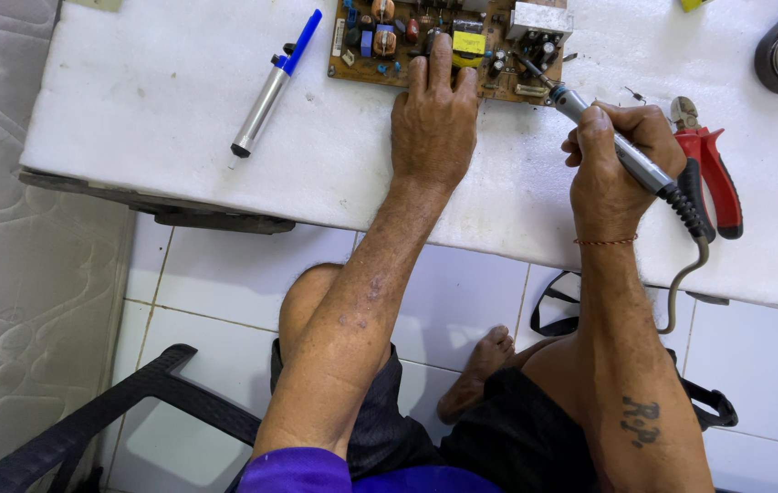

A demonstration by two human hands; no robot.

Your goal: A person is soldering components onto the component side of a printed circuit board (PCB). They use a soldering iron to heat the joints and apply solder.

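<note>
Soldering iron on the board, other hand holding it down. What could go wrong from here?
1. Left hand fingers lie on the brown circuit board near the grey-handled soldering iron tip: possible burn.
2. Its grey cord hangs off the white table edge above bare legs: could snag.

White table (161,100) topped with something matt and slightly grainy, foam-like. Brown circuit board (380,57), dull laminate look, studded with glossy plastic and shiny metal parts. Soldering iron (631,162) in brushed metal with ribbed black rubbery collar. Desoldering pump (270,87): satin metal tube, glossy blue plastic plunger. Cutters (708,173) with smooth red plastic handles. Glossy white floor tiles (215,274). Quilted, soft-looking mattress fabric (5,256) alongside.
</note>
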